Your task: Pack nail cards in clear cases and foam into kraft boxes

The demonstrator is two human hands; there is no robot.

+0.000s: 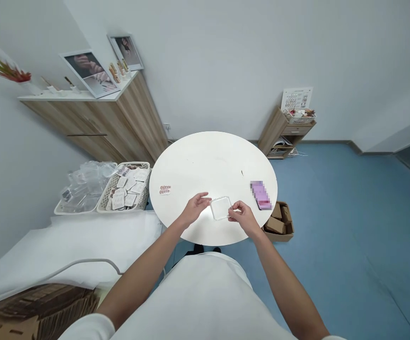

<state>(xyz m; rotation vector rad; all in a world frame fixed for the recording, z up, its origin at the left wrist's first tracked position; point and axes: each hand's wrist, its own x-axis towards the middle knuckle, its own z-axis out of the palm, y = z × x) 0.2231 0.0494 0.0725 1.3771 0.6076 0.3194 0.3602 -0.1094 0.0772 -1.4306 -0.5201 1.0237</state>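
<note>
Both hands at a clear square plastic case on the round white table.

Left hand (195, 208) pinches case's (221, 208) left edge; right hand (242, 216) grips its right edge, case low over near table rim. Beyond: pink press-on nail set (164, 190) at left, purple phone (261, 194) at right, bare tabletop (212, 160) behind. Basket of packets (127, 192) off table's left.

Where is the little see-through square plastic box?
In the head view, the clear square plastic box sits near the person's edge of the round white table, between the left hand and the right hand, which pinches its right edge.
</note>
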